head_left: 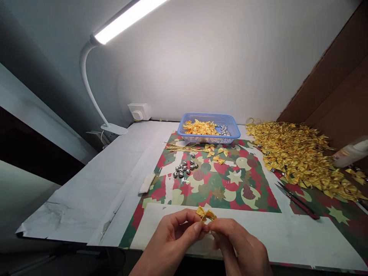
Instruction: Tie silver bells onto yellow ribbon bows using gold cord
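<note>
Close to the table's front edge, a small gold ribbon bow (201,212) is pinched between both hands. My left hand (181,234) has its thumb and index finger closed at the bow's middle, from the left. From the right, the fingertips of my right hand (240,242) press together at the bow's lower right side. A thin gold strand shows at the knot; the fingers hide what lies beneath. Beyond the hands, a cluster of silver jingle bells (184,167) lies on the patterned paper. Several loose gold bows (220,159) and gold cords (182,147) lie farther back.
A blue basket (184,135) of bows and bells stands by the wall. At right are a large heap of gold bows (299,153), dark-red-handled scissors (301,205) and a bottle (350,152). A white pad (147,183) lies left; a lamp (89,84) is clamped behind it.
</note>
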A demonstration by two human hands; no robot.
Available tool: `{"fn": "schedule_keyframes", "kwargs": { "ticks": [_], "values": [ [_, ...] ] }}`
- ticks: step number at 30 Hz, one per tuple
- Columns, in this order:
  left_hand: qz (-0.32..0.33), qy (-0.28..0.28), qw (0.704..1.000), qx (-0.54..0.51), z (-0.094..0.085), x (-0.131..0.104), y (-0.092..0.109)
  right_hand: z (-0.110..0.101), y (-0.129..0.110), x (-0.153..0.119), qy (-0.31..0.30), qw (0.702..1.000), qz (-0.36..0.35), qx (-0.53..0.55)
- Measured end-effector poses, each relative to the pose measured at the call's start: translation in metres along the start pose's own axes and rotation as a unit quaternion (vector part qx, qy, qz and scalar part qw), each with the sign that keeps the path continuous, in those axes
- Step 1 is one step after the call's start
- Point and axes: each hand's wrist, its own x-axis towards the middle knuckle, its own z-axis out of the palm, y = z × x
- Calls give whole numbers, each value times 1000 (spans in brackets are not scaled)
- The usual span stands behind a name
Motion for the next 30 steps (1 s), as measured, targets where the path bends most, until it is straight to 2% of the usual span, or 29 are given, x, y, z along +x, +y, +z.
{"fn": "schedule_keyframes", "kwargs": {
  "ticks": [3, 6, 9, 17, 20, 23, 27, 30],
  "values": [
    [15, -1, 1000, 27, -1, -1, -2, -3, 9, 7, -8, 998, -58, -33],
    [17, 0, 999, 31, 0, -1, -3, -2, 15, 7, -28, 996, -59, -59],
    [16, -2, 999, 33, 0, -1, -3, 0, 18, 5, -21, 993, -66, -98],
    [6, -12, 1000, 22, 2, -3, -1, 1, 15, 1, -31, 973, -87, -212],
    [11, -10, 1000, -14, 1, -3, -4, 0, 16, 1, -53, 974, -83, -205],
    [10, -14, 999, -29, 0, -1, -6, 0, 17, 2, -73, 983, -73, -150],
    [6, -42, 999, 15, 0, -2, -4, 4, 18, 1, -67, 988, -59, -128],
    [24, -39, 997, 61, 1, -4, -1, 6, 18, 1, -56, 986, -66, -140]
  ]
}}
